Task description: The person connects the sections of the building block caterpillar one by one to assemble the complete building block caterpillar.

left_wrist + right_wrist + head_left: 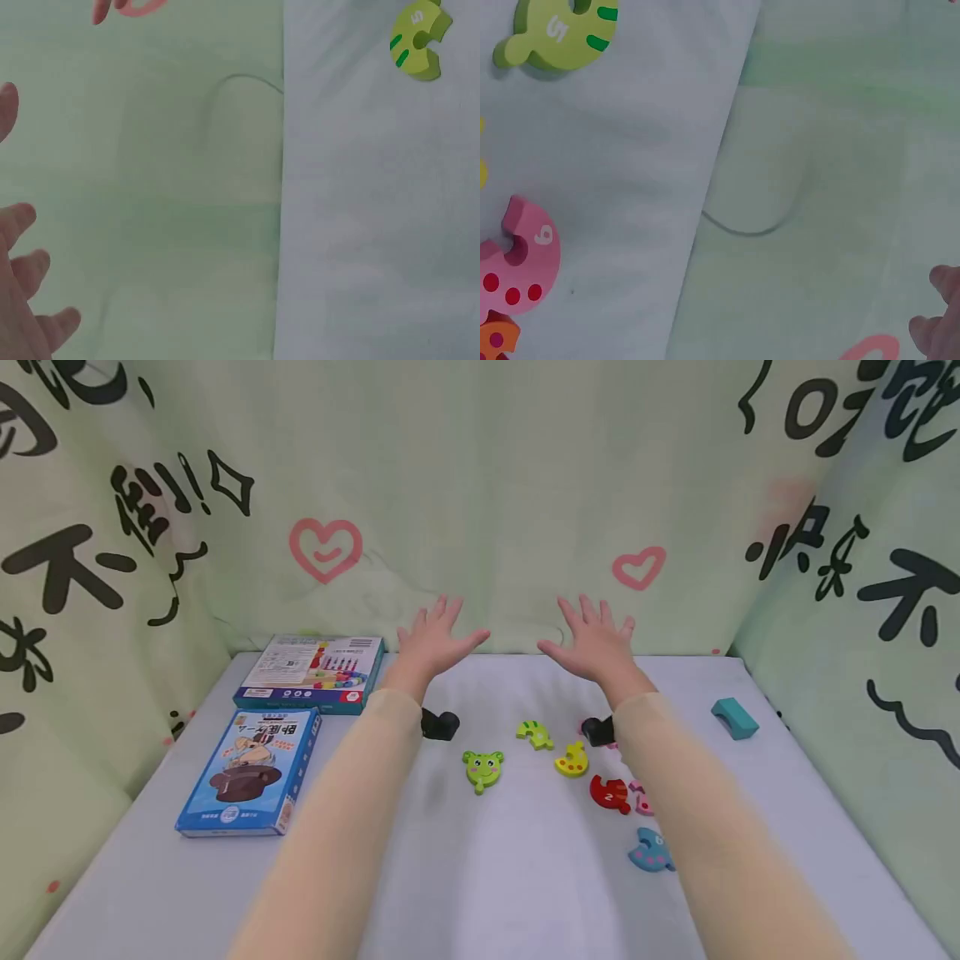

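Observation:
Both hands hover above the far edge of the white table, fingers spread and nothing in them. The left hand is on the left and the right hand on the right, thumbs pointing inward. Below and nearer lie puzzle pieces: a green frog-like head, a lime striped piece marked 5, a yellow piece, a red piece, a pink one and a blue one partly behind the right sleeve. In the right wrist view a pink piece marked 6 touches or nearly touches an orange piece.
On the table's left lie a blue box with a hat picture and, behind it, a wider flat box. A teal block sits at the right. Printed pale-green curtains enclose the far and side edges.

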`<state>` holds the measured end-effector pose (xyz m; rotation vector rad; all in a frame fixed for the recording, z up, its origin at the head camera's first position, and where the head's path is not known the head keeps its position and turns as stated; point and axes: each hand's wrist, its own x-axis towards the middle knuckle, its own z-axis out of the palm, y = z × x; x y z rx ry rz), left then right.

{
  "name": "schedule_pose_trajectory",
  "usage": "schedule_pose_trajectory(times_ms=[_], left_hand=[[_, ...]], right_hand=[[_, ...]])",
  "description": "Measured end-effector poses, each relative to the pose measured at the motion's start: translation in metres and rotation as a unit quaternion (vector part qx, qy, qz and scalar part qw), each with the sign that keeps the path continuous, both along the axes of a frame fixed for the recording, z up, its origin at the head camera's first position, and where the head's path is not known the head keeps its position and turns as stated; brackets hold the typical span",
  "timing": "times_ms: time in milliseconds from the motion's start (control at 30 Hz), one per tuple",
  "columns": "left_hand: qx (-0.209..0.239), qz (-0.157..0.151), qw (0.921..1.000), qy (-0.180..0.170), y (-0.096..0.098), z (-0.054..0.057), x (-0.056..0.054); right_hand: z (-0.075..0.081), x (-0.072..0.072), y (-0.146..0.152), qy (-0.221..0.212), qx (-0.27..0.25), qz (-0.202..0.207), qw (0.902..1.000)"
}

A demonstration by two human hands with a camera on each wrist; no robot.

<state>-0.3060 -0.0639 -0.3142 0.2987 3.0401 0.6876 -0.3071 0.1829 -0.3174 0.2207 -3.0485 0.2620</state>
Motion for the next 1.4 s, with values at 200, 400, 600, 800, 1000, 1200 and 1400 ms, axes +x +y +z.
schedule_pose_trajectory(times_ms=[200,400,600,800,1000,1200,1400], left_hand=[[0.106,-0.105,0.9884,-0.029,-0.004,-0.02,0.028],[0.141,-0.121,0.9786,-0.088,-0.007,-0.06,0.061],[0.143,-0.118,0.9734,-0.135,-0.008,-0.101,0.076],[0.169,-0.119,0.9694,-0.132,-0.013,-0.119,0.087],[0.166,-0.139,0.9701,-0.111,-0.013,-0.126,0.091],[0.146,-0.138,0.9738,-0.106,-0.017,-0.133,0.088],[0.085,-0.146,0.9827,-0.075,-0.014,-0.146,0.085]], right_hand=[[-0.01,0.035,0.027,0.012,-0.047,0.034,0.9983],[-0.026,0.071,0.04,0.012,-0.101,0.053,0.9934],[-0.043,0.091,0.039,0.04,-0.157,0.061,0.9848],[-0.061,0.107,0.033,0.024,-0.208,0.061,0.9759],[-0.072,0.119,0.037,0.018,-0.225,0.061,0.9722],[-0.077,0.12,0.039,0.002,-0.201,0.055,0.9781],[-0.077,0.119,0.043,-0.014,-0.206,0.046,0.9773]])
